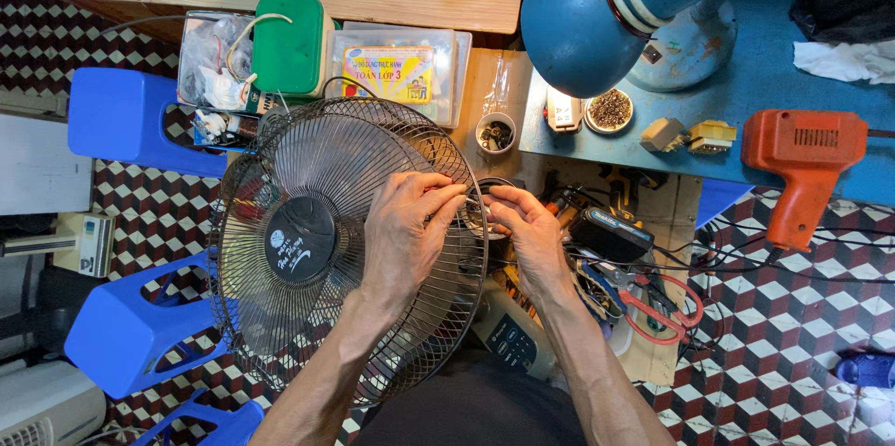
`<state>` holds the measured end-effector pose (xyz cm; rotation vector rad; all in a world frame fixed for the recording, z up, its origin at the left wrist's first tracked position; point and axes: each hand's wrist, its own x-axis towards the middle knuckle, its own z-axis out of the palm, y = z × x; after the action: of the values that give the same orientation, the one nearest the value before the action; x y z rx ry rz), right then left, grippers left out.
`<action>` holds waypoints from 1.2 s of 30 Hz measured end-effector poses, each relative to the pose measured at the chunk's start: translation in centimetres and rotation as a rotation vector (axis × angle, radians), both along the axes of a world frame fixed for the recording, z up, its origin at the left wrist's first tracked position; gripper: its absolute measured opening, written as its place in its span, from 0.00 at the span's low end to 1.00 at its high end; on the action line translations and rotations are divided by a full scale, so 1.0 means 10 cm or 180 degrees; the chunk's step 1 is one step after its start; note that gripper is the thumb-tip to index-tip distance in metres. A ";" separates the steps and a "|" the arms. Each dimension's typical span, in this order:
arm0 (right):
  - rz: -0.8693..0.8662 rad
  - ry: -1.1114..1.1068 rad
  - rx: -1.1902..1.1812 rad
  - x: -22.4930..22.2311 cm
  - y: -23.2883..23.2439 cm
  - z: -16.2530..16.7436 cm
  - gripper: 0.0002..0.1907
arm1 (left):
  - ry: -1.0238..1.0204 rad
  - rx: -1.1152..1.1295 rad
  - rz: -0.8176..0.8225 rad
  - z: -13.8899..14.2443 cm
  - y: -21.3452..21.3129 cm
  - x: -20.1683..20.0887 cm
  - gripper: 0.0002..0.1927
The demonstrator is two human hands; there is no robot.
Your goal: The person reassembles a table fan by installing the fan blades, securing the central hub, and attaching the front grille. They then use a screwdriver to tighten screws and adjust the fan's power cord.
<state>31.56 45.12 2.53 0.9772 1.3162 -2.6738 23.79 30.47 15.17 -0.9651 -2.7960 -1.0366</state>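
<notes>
Filling the frame's centre-left, the wire fan guard (308, 241) sits under our left hand (406, 232) and right hand (531, 236), both pinching its right rim; blue lamp (597, 22) upper right, orange drill (802, 166), red pliers (662, 311) beside.

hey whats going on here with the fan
A person is working on a round wire fan guard held over their lap. Both hands meet at its right rim: the left hand lies across the wires with fingers curled at the edge, and the right hand pinches the same spot from outside. What sits between the fingertips is too small to tell. Red-handled pliers lie among wires to the right, and an orange power tool rests beside a blue desk lamp.
</notes>
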 end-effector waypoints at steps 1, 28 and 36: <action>-0.0007 0.0007 -0.0009 0.00 0.00 -0.01 0.18 | 0.0017 0.0007 0.0021 0.00 0.00 0.01 0.09; -0.0169 0.0038 -0.0133 -0.09 -0.05 -0.18 0.15 | 0.0595 -0.0320 0.0064 -0.16 0.04 0.09 0.12; -0.0538 0.0037 -0.0261 -0.13 -0.05 -0.32 0.14 | 0.0662 -0.0462 -0.0159 -0.20 0.04 0.05 0.12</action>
<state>30.30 44.59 -0.69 1.1122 1.1647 -2.8341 24.24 30.91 13.20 -1.0922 -2.7168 -0.6986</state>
